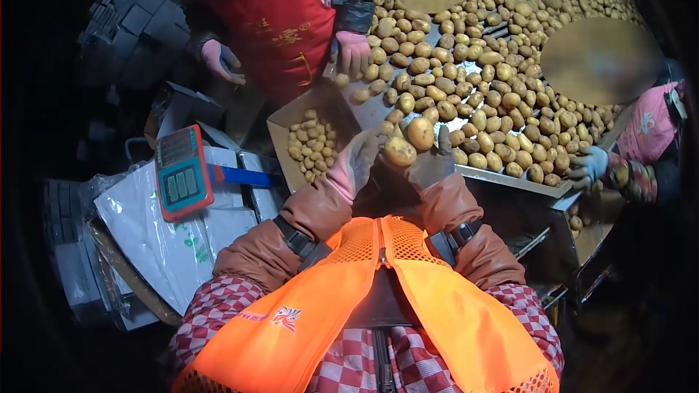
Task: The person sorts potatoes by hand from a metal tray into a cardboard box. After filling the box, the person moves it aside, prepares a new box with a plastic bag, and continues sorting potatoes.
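Observation:
My right hand (435, 162), in a dirty grey glove, is closed round two potatoes at the table's near edge. One potato (400, 151) sits low by the palm and the other potato (421, 133) rests just above it. My left hand (357, 161), in a pink and grey glove, is held upright to the left of them, beside a cardboard box (281, 140) of small potatoes (313, 147). Its fingers point up and whether they hold anything is hidden. Many loose potatoes (502, 109) cover the metal table (510, 180) beyond my hands.
A co-worker in a red apron (255, 22) stands at the upper left, one gloved hand (352, 51) by the potatoes. Another person's blue-gloved hand (591, 167) is at the table's right edge. A scale display (182, 175) and wrapped white stacks (156, 225) are on my left.

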A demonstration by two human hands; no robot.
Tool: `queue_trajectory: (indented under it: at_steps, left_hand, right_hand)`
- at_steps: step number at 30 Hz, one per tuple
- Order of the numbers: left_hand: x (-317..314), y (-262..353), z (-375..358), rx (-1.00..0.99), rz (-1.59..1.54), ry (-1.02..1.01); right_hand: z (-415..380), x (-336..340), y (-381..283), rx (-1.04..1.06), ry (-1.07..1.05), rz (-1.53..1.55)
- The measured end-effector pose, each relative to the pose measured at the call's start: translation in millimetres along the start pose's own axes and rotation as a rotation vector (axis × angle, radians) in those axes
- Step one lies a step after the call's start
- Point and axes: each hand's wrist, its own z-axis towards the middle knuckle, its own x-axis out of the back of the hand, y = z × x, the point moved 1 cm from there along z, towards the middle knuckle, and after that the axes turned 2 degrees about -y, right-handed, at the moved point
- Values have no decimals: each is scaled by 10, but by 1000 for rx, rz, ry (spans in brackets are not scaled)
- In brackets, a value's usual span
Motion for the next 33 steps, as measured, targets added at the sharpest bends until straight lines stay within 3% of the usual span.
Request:
queue_trajectory:
  at_steps: [6, 9, 10, 11, 12, 13, 15, 18, 21, 24, 28, 29, 31, 32, 33]
  left_hand:
    - [-41, -205, 142, -171, 66, -61]
    - [-157, -88, 121, -168, 267, -40]
    - [-148, -78, 104, -121, 201, -56]
    - [-146, -86, 88, -70, 127, -95]
    - [-194, -124, 99, -11, 48, -153]
    - [-234, -139, 106, 46, 101, -129]
    - [-306, -112, 83, 118, 114, -135]
    - [-195, -57, 74, 133, 203, -206]
    - [2, -192, 120, 170, 140, -142]
    - [271, -302, 112, 187, 128, -102]
    - [602, -289, -52, 259, 195, 1]
    - [753, -370, -77, 241, 199, 9]
    - [920, -475, -163, 255, 188, 67]
    - [962, -496, -193, 263, 184, 97]
    - [910, -394, -212, 355, 213, 141]
  right_hand:
    - [-60, 75, -87, 21, 25, 40]
    - [-137, 61, -95, 3, -52, 71]
    - [-163, 65, -90, 7, -112, 124]
    - [-128, 147, -153, 47, -46, -148]
    - [-117, 202, -201, 20, -173, -177]
    - [-175, 154, -179, 87, 29, -219]
    - [-286, 416, -316, 68, 111, -347]
    - [-596, 166, -421, 104, 280, -304]
    - [-905, 226, -763, 200, 230, -391]
    - [-1389, 191, -1097, 479, 333, -454]
    - [-2207, 234, -1898, 865, 276, -504]
    - [-2403, -93, -1871, 916, 396, -410]
    - [-2768, 12, -2201, 1030, 468, -439]
    - [-2985, 226, -2512, 1038, 396, -492]
    - [-3066, 45, -2517, 1186, 498, -386]
